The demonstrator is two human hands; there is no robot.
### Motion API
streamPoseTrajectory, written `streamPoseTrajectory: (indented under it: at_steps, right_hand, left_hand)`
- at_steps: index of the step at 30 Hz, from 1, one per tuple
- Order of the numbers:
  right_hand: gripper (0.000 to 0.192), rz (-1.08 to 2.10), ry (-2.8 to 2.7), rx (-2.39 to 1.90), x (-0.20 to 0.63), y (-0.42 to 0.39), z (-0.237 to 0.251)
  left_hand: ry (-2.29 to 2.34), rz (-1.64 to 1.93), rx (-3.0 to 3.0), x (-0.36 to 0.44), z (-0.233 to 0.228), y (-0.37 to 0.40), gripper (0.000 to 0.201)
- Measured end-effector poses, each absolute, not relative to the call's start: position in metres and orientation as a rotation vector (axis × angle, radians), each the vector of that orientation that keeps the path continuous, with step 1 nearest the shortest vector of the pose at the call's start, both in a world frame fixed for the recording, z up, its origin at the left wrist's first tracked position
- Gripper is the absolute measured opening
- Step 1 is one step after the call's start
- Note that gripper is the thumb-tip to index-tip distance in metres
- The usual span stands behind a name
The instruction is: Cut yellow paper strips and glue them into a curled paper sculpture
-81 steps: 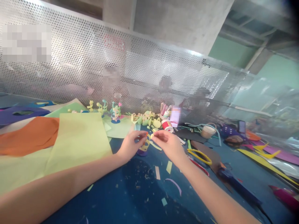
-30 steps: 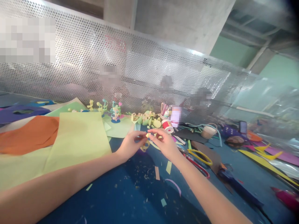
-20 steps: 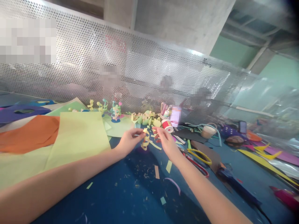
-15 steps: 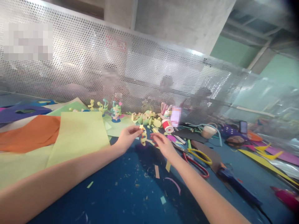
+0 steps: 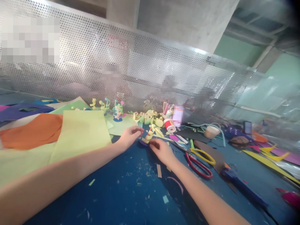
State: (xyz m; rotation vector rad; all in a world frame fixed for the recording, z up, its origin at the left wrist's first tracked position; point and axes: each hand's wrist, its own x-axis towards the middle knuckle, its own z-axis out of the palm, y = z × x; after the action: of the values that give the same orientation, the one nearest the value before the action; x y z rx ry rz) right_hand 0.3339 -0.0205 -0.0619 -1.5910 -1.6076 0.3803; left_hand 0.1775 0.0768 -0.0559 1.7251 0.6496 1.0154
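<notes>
A small paper figure (image 5: 149, 133) of curled yellow strips stands on a purple base (image 5: 142, 142) on the blue table (image 5: 122, 193). My right hand (image 5: 161, 150) rests on the table just behind it, its fingertips pinched at the base. My left hand (image 5: 129, 136) lies to the figure's left with fingers stretched toward it, the tips a little short of the yellow curls and holding nothing.
Light green (image 5: 82, 131) and orange (image 5: 32, 129) sheets cover the left. Finished small figures (image 5: 117, 111) and a red-and-white roll (image 5: 169, 124) stand by the perforated metal screen (image 5: 140, 72). Scissors (image 5: 199, 159) and a dark tool (image 5: 241, 187) lie right. Paper scraps dot the table.
The figure was held up between both hands, then by my left hand alone. Now it stands on the table; my left hand has let go and my right hand has dropped to its base.
</notes>
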Motion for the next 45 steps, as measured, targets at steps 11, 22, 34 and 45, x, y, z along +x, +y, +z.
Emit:
streamPoseTrajectory:
  at_steps: [11,22,34,45]
  right_hand:
    - [0.02,0.335,-1.684,-1.534,0.337,-0.021,-0.065]
    - [0.025,0.362,-1.696,-1.497,0.338,-0.024,-0.064]
    - [0.012,0.382,-1.553,-1.568,0.337,-0.026,-0.063]
    - [0.014,0.342,-1.547,-1.601,0.339,-0.024,-0.066]
  left_hand:
    - [0.706,0.817,2.178,0.174,-0.053,0.061,0.034]
    - [0.739,0.844,2.367,0.175,-0.059,0.061,0.057]
    - [0.588,0.877,2.186,0.175,-0.069,0.071,0.069]
    - [0.832,1.019,1.907,0.178,-0.075,0.09,0.029]
